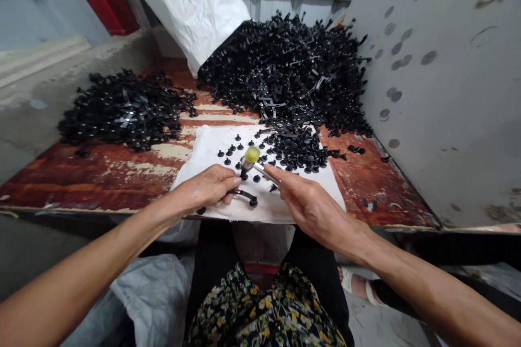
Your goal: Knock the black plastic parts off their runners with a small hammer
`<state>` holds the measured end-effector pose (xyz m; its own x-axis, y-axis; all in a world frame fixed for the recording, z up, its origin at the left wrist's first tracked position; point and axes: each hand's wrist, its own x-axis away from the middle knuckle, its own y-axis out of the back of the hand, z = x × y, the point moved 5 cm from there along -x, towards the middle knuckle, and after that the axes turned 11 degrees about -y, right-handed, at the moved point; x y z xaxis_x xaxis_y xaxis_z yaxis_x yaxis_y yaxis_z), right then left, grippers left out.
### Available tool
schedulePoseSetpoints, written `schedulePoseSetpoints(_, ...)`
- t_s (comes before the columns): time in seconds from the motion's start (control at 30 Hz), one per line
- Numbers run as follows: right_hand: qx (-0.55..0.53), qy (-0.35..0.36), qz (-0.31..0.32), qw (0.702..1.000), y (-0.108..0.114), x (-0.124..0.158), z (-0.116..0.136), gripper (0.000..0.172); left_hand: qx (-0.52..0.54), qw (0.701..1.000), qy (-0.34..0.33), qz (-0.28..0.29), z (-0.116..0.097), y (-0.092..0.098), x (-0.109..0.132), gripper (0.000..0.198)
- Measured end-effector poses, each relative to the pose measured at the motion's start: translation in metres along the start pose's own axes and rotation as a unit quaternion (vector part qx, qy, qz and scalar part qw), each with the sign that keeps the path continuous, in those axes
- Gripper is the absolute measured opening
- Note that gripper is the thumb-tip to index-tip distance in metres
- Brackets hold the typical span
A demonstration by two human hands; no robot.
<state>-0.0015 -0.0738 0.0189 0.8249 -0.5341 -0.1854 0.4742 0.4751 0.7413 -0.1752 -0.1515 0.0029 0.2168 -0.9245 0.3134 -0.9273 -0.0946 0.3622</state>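
My left hand [215, 187] is closed on a black curved strip [243, 193] that has a round black foot at its right end. My right hand [309, 200] wraps round the metal handle of a small hammer [252, 154] with a yellow-green face, slightly blurred. The hammer head is just above my left fingertips, over a small black piece; whether they touch I cannot tell. Beneath both hands lies a white cloth [207, 146]. Several small black round-footed pieces [256, 178] stand on it, with a denser heap of them [301, 149] at its right.
A large pile of black strips [285, 70] spills from a white sack [191, 5] at the back. Another black pile [126, 111] lies left on the worn red-brown bench [101, 179]. A grey panel [448, 92] bounds the right side. A foot in a sandal [362, 286] shows below right.
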Motion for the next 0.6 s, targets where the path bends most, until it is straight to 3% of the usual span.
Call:
schedulePoseSetpoints(0.07, -0.093, -0.056, -0.046, 0.993, 0.009, 0.001, -0.005, 0.047, 0.078, 0.996, 0.039, -0.016, -0.003, 0.004, 0.004, 0.025)
schedulePoseSetpoints(0.2, -0.264, -0.174, -0.118, 0.941, 0.019, 0.019, -0.022, 0.044, 0.198, 0.974, 0.074, -0.082, -0.004, 0.017, 0.010, 0.020)
schedulePoseSetpoints(0.4, -0.383, -0.223, -0.177, 0.879, 0.015, 0.054, -0.050, 0.046, 0.265, 0.946, 0.048, -0.180, 0.001, 0.043, 0.004, 0.013)
schedulePoseSetpoints(0.5, -0.422, -0.227, -0.210, 0.852, 0.012, 0.059, -0.061, 0.047, 0.219, 0.951, 0.010, -0.219, -0.005, 0.075, -0.002, 0.017)
schedulePoseSetpoints(0.6, -0.449, -0.225, -0.210, 0.839, 0.010, 0.057, -0.065, 0.046, 0.023, 0.945, 0.011, -0.325, -0.022, 0.135, 0.003, 0.015)
